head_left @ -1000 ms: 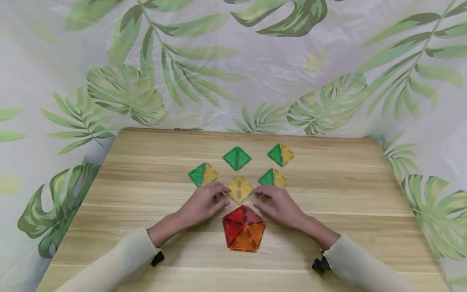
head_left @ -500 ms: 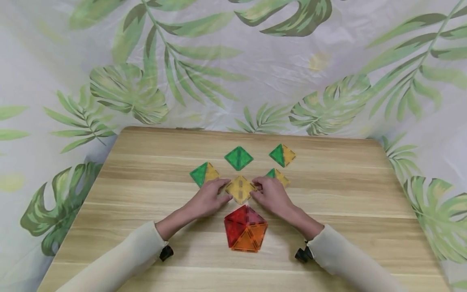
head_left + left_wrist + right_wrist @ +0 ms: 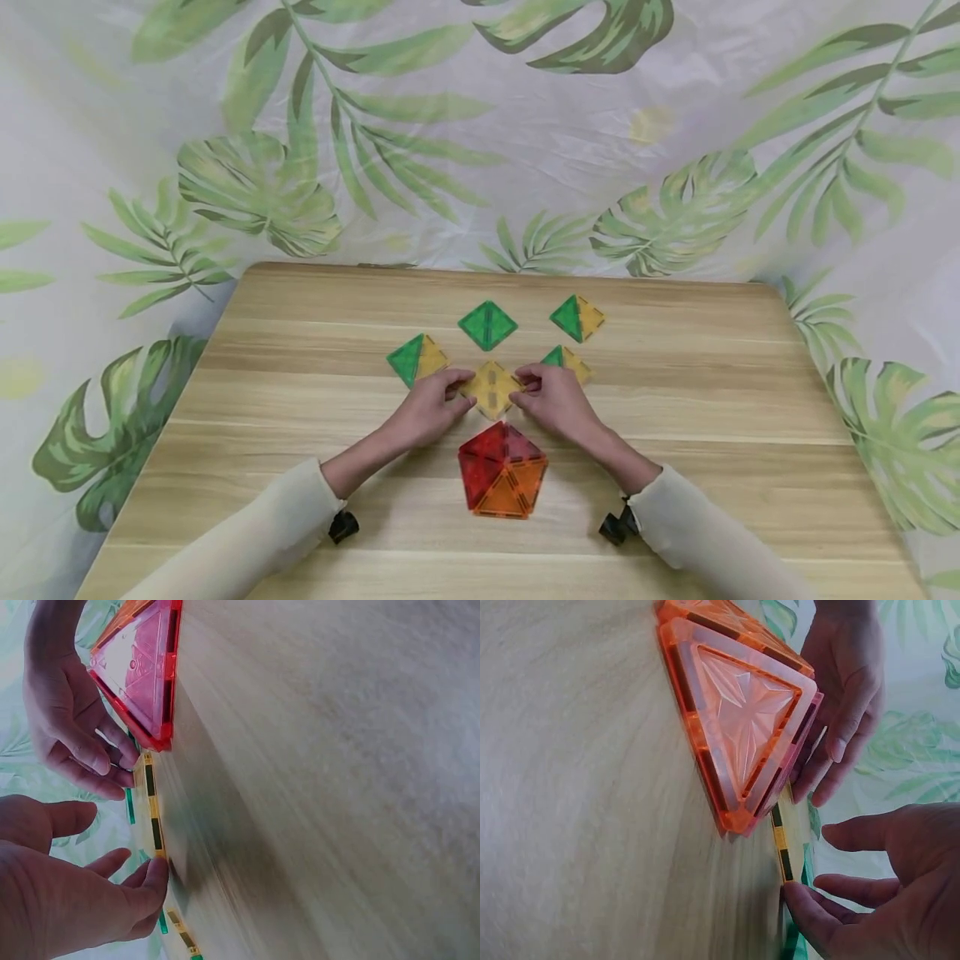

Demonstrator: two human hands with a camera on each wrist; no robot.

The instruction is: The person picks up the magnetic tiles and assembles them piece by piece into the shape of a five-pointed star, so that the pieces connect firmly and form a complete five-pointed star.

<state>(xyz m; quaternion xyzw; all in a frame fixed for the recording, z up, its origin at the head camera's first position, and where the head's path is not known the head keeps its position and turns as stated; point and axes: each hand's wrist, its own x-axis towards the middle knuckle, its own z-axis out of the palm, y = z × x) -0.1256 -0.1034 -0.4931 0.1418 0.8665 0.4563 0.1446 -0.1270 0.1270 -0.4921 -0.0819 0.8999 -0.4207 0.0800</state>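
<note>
A flat yellow diamond of two triangular magnetic tiles (image 3: pixel 492 390) lies mid-table, between both hands. My left hand (image 3: pixel 432 402) is at its left corner. The left wrist view shows that hand's fingertips (image 3: pixel 159 866) against the yellow tile edge, thumb held apart. At the opposite corner is my right hand (image 3: pixel 555 398), one fingertip (image 3: pixel 791 889) touching the tile's end and its thumb raised away. Just nearer the body stands a low pentagonal pyramid (image 3: pixel 502 471) of red, pinkish and orange magnetic tiles, its tip raised.
Behind the hands lie a green diamond (image 3: pixel 487 326) and a green-and-yellow diamond (image 3: pixel 577 318). Other green-and-yellow diamonds sit beside the left hand (image 3: pixel 417 360) and, partly covered, behind the right hand (image 3: pixel 573 364). A leaf-print cloth (image 3: pixel 420 125) hangs behind the wooden table (image 3: pixel 712 375).
Both hands have drawn in closer to the yellow diamond, the right one moving left until its fingers reach the corner. The pyramid and the other diamonds stay put.
</note>
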